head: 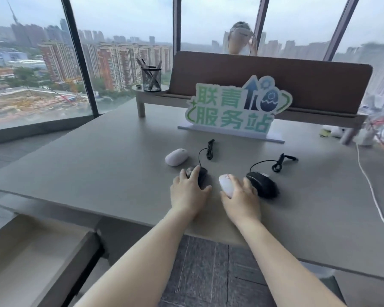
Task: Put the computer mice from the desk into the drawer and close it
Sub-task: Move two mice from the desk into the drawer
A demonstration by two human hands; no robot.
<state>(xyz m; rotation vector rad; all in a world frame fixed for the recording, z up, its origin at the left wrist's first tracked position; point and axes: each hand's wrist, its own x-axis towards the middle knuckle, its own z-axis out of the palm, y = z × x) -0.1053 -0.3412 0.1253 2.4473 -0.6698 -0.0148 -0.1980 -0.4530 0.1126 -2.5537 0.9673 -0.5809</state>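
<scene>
Several computer mice lie on the grey desk (102, 165). My left hand (188, 191) covers a black wired mouse (202, 176), fingers curled over it; its cord (205, 152) runs back. My right hand (239, 198) grips a white mouse (226, 185) on the desk. Just right of it lies a second black wired mouse (264, 183) with a coiled cord (279, 161). Another white mouse (176, 157) sits free behind my left hand. The drawer (31, 258) stands pulled open at the lower left, below the desk edge.
A green-and-white sign (235, 107) stands behind the mice on a white base. A raised shelf (155, 94) holds a mesh pen cup (151, 78). A white cable (370, 187) runs along the right. A person's reflection shows in the window.
</scene>
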